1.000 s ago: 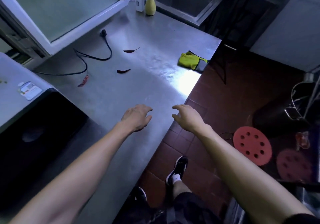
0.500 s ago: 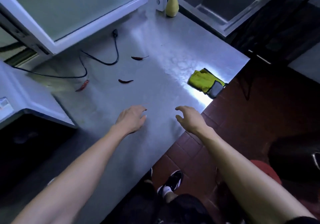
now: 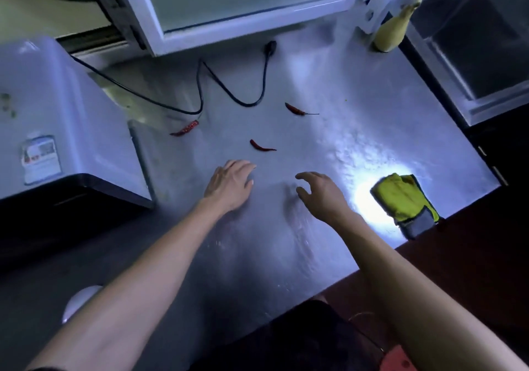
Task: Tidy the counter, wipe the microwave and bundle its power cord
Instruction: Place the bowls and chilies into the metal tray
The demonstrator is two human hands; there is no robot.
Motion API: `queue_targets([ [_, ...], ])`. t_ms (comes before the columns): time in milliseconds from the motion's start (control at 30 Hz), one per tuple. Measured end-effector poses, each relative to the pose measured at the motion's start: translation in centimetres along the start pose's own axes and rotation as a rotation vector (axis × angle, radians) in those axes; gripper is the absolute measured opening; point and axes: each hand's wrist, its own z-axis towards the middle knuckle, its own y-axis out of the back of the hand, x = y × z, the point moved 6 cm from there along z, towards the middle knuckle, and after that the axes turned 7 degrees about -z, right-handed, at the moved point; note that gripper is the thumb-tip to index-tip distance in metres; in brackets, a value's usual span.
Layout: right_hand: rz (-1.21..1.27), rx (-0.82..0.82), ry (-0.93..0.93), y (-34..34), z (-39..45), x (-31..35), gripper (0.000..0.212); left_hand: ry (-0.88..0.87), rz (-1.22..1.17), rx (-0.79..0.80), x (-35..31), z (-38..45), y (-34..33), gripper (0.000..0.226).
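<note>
Three dried red chillies lie on the steel counter (image 3: 357, 130): one (image 3: 262, 146) just beyond my left hand, one (image 3: 296, 109) farther back, one (image 3: 186, 128) by the cord. The microwave (image 3: 57, 118) sits at the left, and its black power cord (image 3: 229, 95) snakes loose across the counter to the plug (image 3: 270, 47) near the window. My left hand (image 3: 230, 186) hovers palm down, fingers relaxed, holding nothing. My right hand (image 3: 322, 194) hovers beside it with loosely curved fingers, empty. A yellow and grey cloth (image 3: 405, 203) lies folded at the right front edge.
A yellow squeeze bottle (image 3: 392, 31) stands at the back right beside a sink basin (image 3: 472, 44). A white window frame (image 3: 229, 31) overhangs the counter's back. A white round object (image 3: 78, 302) sits under my left forearm. The counter's edge drops to dark floor on the right.
The view has swung left and closer to the counter. Both hands have moved forward, and my left hand now sits just short of the nearest chilli.
</note>
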Motion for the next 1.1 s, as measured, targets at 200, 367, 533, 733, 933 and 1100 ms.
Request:
queue_targets([
  [200,0.015,0.015,0.05,0.8,4.2,0.2,0.037,0.017,0.03,-0.011,0.7,3.2,0.7,0.058],
  [367,0.023,0.027,0.093,1.2,8.0,-1.3,0.037,-0.024,0.077,-0.029,-0.5,6.4,0.5,0.053],
  [533,0.013,-0.014,0.146,2.4,11.4,-3.0,0.033,-0.123,0.139,-0.092,-2.2,9.0,0.1,0.031],
  [733,0.015,-0.107,0.183,4.6,16.0,-4.1,0.033,-0.085,0.187,-0.114,-2.7,10.7,0.1,0.015],
  [933,-0.011,-0.142,0.238,5.4,20.5,-3.5,0.045,-0.012,0.213,-0.135,-1.9,11.6,0.9,0.013],
  [1100,-0.073,-0.197,0.211,5.2,23.1,-3.0,0.031,0.027,0.173,-0.149,-1.5,12.3,1.3,0.012],
])
